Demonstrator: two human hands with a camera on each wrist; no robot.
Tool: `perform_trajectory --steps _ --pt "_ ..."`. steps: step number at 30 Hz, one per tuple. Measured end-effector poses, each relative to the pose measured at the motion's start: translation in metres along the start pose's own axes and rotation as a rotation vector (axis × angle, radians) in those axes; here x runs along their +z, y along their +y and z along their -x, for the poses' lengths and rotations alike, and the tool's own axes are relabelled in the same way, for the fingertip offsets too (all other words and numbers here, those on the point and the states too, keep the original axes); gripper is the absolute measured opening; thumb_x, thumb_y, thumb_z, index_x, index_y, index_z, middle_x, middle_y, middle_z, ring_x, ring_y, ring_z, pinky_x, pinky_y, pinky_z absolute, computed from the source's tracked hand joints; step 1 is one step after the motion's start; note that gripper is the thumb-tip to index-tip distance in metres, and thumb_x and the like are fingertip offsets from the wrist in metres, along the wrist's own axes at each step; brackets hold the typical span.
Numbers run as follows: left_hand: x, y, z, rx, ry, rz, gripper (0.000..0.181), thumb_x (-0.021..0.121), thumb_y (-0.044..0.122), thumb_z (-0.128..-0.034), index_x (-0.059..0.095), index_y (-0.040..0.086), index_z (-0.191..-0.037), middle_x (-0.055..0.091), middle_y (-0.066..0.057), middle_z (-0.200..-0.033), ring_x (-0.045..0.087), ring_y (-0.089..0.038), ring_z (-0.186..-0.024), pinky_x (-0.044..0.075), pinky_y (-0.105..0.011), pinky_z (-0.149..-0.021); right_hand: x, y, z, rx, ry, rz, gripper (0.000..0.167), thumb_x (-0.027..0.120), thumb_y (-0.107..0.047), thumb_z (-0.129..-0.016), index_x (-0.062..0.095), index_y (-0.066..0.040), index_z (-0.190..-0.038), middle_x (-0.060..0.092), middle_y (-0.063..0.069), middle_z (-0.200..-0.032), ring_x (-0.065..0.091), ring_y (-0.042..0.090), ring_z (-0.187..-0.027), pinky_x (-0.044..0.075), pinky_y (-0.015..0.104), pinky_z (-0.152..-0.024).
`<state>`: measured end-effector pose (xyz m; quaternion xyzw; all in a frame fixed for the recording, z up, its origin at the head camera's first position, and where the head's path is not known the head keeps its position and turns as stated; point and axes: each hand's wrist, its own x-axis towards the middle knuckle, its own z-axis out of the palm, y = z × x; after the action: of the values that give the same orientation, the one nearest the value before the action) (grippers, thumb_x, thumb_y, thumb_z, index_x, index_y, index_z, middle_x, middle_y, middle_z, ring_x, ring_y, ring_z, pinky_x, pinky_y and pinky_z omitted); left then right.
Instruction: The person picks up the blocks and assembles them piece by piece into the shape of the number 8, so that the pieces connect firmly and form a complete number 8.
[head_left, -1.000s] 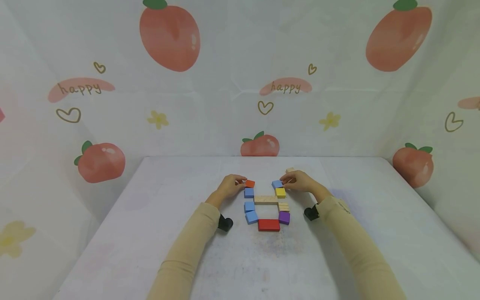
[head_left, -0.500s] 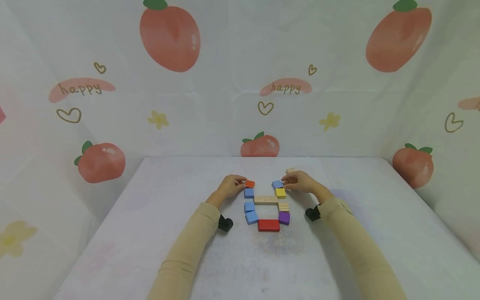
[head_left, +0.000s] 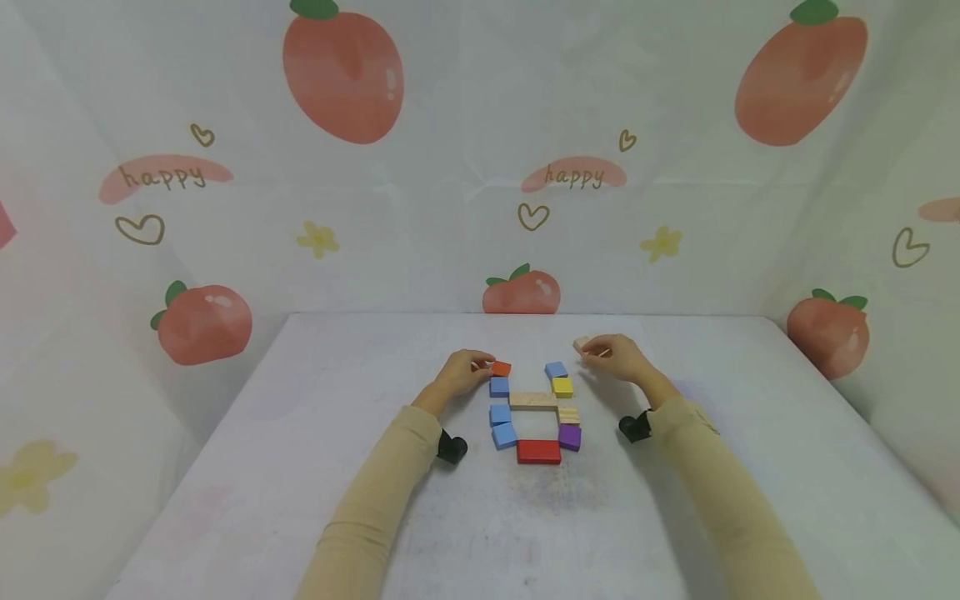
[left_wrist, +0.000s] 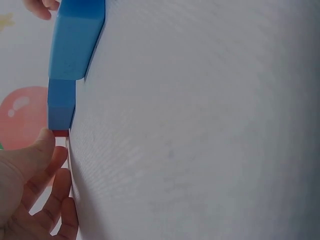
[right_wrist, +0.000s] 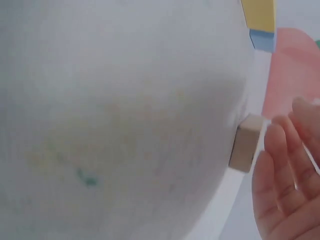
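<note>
My left hand point(head_left: 461, 372) is beside the orange-red block point(head_left: 502, 368) at the far end of the left row. In the left wrist view its thumb tip meets the edge of that red block point(left_wrist: 61, 133), fingers loosely bent. My right hand point(head_left: 618, 357) is near a small plain wooden block point(head_left: 580, 344) at the far right. The right wrist view shows relaxed fingers beside this wooden block point(right_wrist: 247, 143), with a narrow gap. A blue block point(head_left: 556, 369) and a yellow block point(head_left: 562, 387) lie left of my right hand.
Blue blocks point(head_left: 504, 436) continue the left row. A long wooden block point(head_left: 533, 401) bridges the rows. A striped wooden block point(head_left: 568, 415) and a purple block point(head_left: 569, 437) stand at right, a red block point(head_left: 538, 452) in front. A printed cloth point(head_left: 420, 217) hangs behind the white table point(head_left: 300, 433).
My right hand has left the blue block at the far end of the right row and moved right and away, toward the wooden block. The left hand has stayed in place.
</note>
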<state>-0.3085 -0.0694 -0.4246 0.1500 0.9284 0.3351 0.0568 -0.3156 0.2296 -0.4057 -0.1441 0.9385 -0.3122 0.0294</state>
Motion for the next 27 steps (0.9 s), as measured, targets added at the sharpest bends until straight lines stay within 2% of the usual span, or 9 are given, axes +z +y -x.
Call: perform_trajectory --steps 5,8,15,21,27 --pt "0.0 0.0003 0.0013 -0.002 -0.003 0.002 0.029 0.059 0.012 -0.0909 0.063 0.007 -0.119 0.064 -0.012 -0.106 0.057 -0.022 -0.095 0.048 -0.034 -0.087 -0.0052 0.0027 0.0038 0.07 0.1 -0.012 0.026 0.059 -0.013 -0.089 0.063 0.007 -0.106 0.065 0.026 -0.103 0.061 0.038 -0.096 0.052 0.042 -0.079" --pt "-0.0005 0.0008 0.0017 -0.005 -0.004 0.004 0.029 0.058 0.012 -0.091 0.062 0.007 -0.12 0.064 -0.012 -0.106 0.057 -0.022 -0.095 0.048 -0.034 -0.087 -0.0072 0.0049 0.0049 0.122 0.127 -0.012 0.028 0.059 -0.015 -0.089 0.063 0.007 -0.106 0.064 0.026 -0.104 0.059 0.038 -0.098 0.051 0.04 -0.077" --pt "0.0004 -0.0004 0.0003 -0.018 -0.009 0.011 0.029 0.058 0.012 -0.0912 0.062 0.008 -0.12 0.064 -0.012 -0.107 0.057 -0.022 -0.096 0.048 -0.034 -0.088 -0.0051 0.0069 0.0034 0.265 0.101 -0.04 0.041 0.063 -0.025 -0.088 0.058 0.008 -0.114 0.059 0.028 -0.114 0.055 0.037 -0.102 0.048 0.041 -0.081" --pt "0.0003 0.0002 0.0004 -0.02 -0.012 0.006 0.029 0.058 0.013 -0.0913 0.063 0.009 -0.12 0.063 -0.011 -0.106 0.056 -0.022 -0.097 0.047 -0.034 -0.088 -0.0005 0.009 0.0005 0.327 0.074 -0.044 0.046 0.064 -0.028 -0.087 0.056 0.006 -0.117 0.057 0.028 -0.117 0.055 0.036 -0.104 0.048 0.042 -0.085" --pt "-0.0002 0.0005 0.0003 -0.018 -0.008 0.009 0.028 0.059 0.012 -0.091 0.063 0.008 -0.118 0.064 -0.011 -0.104 0.056 -0.022 -0.094 0.048 -0.034 -0.088 0.0021 0.0088 -0.0017 0.342 0.077 -0.051 0.047 0.065 -0.027 -0.086 0.056 0.008 -0.117 0.057 0.029 -0.118 0.055 0.037 -0.105 0.047 0.042 -0.087"
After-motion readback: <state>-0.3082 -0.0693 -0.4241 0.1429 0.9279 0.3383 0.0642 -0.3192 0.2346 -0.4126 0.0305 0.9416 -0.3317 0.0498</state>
